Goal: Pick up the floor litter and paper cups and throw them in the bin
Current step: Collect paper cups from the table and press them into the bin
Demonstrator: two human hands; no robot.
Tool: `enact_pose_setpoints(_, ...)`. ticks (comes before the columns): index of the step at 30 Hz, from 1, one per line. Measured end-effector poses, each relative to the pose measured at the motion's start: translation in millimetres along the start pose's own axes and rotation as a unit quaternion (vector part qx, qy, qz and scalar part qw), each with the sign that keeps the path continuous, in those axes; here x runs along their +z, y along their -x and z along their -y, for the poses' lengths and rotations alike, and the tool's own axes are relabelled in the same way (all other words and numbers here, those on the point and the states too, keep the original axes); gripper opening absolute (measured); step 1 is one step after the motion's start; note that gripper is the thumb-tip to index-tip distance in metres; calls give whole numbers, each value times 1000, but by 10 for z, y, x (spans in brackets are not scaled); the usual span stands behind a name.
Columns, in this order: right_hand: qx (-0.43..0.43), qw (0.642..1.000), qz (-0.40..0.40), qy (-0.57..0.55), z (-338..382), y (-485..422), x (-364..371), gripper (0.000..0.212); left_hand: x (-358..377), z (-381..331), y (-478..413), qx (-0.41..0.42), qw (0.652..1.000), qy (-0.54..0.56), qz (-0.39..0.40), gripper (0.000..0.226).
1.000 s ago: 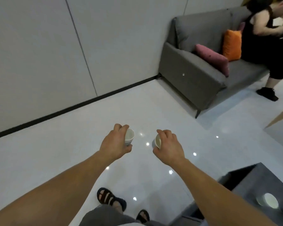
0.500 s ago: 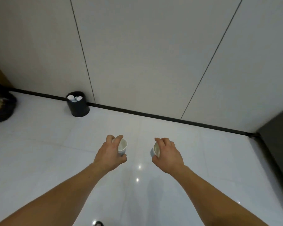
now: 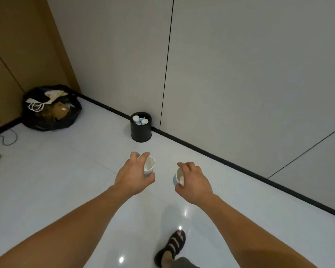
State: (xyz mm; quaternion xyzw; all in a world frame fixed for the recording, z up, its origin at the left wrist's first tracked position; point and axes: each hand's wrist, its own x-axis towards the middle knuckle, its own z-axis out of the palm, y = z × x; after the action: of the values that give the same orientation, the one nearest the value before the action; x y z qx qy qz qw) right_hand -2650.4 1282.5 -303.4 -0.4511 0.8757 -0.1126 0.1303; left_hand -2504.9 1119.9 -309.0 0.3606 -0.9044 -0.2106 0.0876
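Note:
My left hand (image 3: 134,175) grips a white paper cup (image 3: 149,165), its mouth tilted to the right. A second white paper cup (image 3: 179,176) is held in my right hand (image 3: 194,182), its mouth turned left. Both hands are stretched out over the white floor. A small black bin (image 3: 141,130) stands against the wall just beyond my left hand, with white cups and paper inside it.
A full black rubbish bag (image 3: 50,108) sits in the corner at the left, beside a wooden door. Thin cables (image 3: 7,139) lie on the floor at the far left. A black skirting strip (image 3: 230,165) runs along the wall. My sandalled foot (image 3: 172,246) is below.
The view has swung left, away from the sofa. The bin has come from the far left to just ahead of my hands. Both hands still hold their cups.

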Motion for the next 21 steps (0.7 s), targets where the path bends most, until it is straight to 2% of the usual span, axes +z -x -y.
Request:
enact_pose_setpoints(12,-125,992,23,1,416,-2696,-210,72,-359,745,-2017,-108,993,-39,-38,75)
enact_pose_setpoints(18,-120,992,47,11,548,-3766,-124,73,-325,1162,-2966,-145,988,5,-51,73)
enact_pose_setpoints(21,-110,992,54,22,659,-4346,-5,74,-282,1503,-3547,-130,990,11,-47,75)
